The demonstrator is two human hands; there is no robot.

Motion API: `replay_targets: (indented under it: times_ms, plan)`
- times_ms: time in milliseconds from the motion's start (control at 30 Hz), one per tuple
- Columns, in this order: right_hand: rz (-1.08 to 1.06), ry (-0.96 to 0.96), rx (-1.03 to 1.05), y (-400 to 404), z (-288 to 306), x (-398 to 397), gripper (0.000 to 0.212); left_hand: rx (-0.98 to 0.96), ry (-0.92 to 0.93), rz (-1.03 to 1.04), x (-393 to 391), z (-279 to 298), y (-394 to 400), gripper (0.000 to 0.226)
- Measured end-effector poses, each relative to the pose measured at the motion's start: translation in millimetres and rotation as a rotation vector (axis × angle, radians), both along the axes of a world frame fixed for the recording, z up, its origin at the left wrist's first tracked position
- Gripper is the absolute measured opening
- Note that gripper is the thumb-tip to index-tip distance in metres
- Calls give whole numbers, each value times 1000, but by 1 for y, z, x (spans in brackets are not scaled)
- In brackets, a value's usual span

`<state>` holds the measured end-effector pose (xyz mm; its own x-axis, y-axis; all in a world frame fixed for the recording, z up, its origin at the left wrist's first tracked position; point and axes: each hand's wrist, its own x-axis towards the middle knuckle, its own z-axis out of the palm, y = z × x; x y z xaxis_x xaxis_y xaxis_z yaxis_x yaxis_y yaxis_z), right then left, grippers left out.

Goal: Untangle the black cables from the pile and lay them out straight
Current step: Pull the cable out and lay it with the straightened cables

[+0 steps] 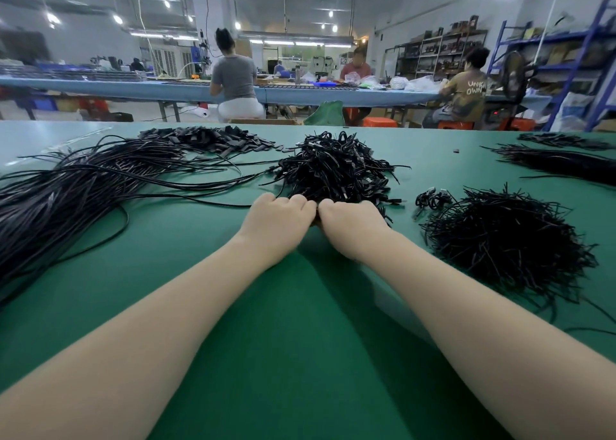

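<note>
a: from your head view — where's the pile?

b: the tangled pile of black cables (333,169) sits mid-table on the green table (300,323), with long straight cables (66,186) spread to your left.

a: and your hands?

b: your left hand (276,223) and right hand (350,226) meet knuckle to knuckle at the pile's near edge — fingers curled into the cables, gripping strands.
</note>
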<state>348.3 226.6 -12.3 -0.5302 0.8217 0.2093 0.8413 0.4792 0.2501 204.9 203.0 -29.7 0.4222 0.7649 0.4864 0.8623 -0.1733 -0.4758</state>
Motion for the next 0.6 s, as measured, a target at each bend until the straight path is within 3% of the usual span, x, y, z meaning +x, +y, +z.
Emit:
replay_targets:
  times_ms: [67,133,200,333,467,600]
  plan:
    - [55,-104,83,-1,12,1,13,-32,-16,33,1,3,-3,14]
    - [143,-241,199,0,26,4,16,4,-109,46,3,6,-5,15]
    - [169,-304,229,4,43,13,16,-76,-230,49,5,0,-3,10]
    - [-218,-253,44,27,105,60,64,-133,-626,41,-3,-14,8,27]
    - [-438,-400,-146,47,142,127,61,-189,-743,50,-6,-14,9,37]
    - [-484,-260,-281,51,128,170,50,-201,-762,58,-6,-13,10,38]
